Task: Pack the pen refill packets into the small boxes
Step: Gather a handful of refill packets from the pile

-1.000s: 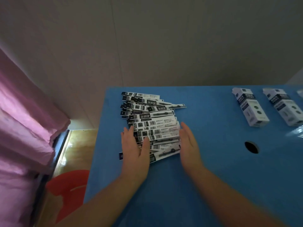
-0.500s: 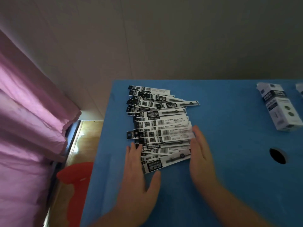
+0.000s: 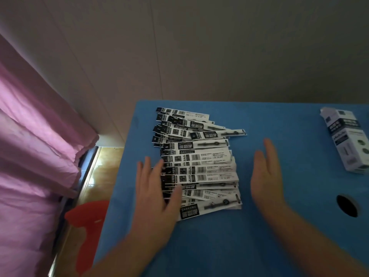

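Several black-and-white pen refill packets (image 3: 199,162) lie in a fanned, overlapping pile on the left part of the blue table (image 3: 279,120). My left hand (image 3: 155,194) lies flat with straight fingers over the pile's left ends. My right hand (image 3: 265,176) is open and held edge-on a short way right of the pile, not touching it. One small white-and-black box (image 3: 347,140) lies on its side at the table's far right, partly cut off by the frame.
A round hole (image 3: 347,205) sits in the table top at the right. A pink curtain (image 3: 34,136) hangs on the left. A red object (image 3: 87,226) stands on the wooden floor beside the table's left edge. A pale wall is behind the table.
My right hand has moved away from the pile's right edge, leaving a gap. My left hand has slid further onto the packets' left ends. The view has shifted left.
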### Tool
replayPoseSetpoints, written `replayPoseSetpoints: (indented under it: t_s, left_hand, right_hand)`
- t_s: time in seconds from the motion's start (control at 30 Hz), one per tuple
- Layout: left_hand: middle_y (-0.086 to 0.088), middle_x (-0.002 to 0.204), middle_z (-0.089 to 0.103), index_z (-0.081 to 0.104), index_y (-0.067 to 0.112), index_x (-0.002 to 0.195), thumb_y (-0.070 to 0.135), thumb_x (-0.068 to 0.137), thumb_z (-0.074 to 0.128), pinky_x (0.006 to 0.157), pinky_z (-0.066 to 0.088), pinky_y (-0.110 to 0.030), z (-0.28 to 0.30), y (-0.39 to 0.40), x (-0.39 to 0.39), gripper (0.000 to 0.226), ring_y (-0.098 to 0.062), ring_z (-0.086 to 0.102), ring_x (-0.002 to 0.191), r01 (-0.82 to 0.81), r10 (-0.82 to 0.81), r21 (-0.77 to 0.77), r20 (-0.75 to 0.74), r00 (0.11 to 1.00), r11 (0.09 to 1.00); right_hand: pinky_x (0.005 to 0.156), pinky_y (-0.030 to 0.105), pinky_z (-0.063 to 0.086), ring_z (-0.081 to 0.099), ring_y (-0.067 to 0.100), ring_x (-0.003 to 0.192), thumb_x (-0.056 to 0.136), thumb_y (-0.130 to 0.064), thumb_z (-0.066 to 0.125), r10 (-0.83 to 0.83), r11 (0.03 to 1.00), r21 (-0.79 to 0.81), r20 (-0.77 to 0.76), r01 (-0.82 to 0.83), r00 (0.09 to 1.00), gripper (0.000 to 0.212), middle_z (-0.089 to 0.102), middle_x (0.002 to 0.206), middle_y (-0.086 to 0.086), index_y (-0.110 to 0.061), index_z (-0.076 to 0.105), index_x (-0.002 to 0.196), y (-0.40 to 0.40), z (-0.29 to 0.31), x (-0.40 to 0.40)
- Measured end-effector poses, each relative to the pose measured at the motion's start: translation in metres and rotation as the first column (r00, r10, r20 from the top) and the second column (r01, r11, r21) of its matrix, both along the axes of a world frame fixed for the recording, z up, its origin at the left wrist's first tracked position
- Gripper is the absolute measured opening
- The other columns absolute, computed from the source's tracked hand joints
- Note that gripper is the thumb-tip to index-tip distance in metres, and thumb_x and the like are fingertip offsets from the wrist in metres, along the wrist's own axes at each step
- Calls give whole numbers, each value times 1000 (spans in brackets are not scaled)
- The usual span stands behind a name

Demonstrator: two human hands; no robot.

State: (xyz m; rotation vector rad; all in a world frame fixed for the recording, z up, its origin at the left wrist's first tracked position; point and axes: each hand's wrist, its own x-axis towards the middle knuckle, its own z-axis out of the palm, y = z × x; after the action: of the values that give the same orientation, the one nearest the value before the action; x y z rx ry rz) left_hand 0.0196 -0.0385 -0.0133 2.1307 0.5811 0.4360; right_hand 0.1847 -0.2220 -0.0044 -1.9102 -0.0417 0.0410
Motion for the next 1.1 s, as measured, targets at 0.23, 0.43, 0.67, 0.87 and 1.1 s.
replayPoseSetpoints:
  t_s: [0.23,0.43,0.67,0.87,1.1]
  left_hand:
    - [8,173,12,22,37,164,46,108,45,129,8,-47,14,75,114,61,-12,2,160,-69,64,-124,-45,997,990]
    - [7,174,3,22,29,165,56,107,38,129,2,-44,3,80,136,66,-13,-8,159,90,-104,-92,-166,981,992]
    - [4,174,10,24,37,164,58,104,43,129,5,-44,4,96,126,67,-10,-1,159,29,-41,-110,-116,992,994]
    - [8,174,-1,13,37,166,62,102,45,122,0,-35,0,89,139,76,-7,-8,158,130,-140,-73,-161,977,989]
    - [-5,174,11,24,29,165,64,101,40,128,6,-49,18,114,181,74,-19,3,160,-66,43,-103,-208,977,992]
  right_hand:
    - [116,51,24,38,36,131,92,-55,27,141,894,-412,-116,-177,983,47,54,128,9,-21,53,111,43,8,98]
    - [117,40,23,33,24,140,104,-50,35,345,896,-221,-199,-385,917,47,45,146,3,-18,47,136,70,6,73]
    - [123,32,11,20,2,145,108,-40,37,354,927,-71,-146,-367,924,47,29,156,-16,-29,34,153,50,8,80]
    - [119,26,7,14,-2,144,106,-49,37,508,840,-106,-193,-533,839,51,24,155,-23,-37,28,155,56,-1,84]
    - [125,31,10,14,-1,151,108,-48,31,446,895,110,-190,-433,874,55,16,167,-17,-33,21,160,73,6,100]
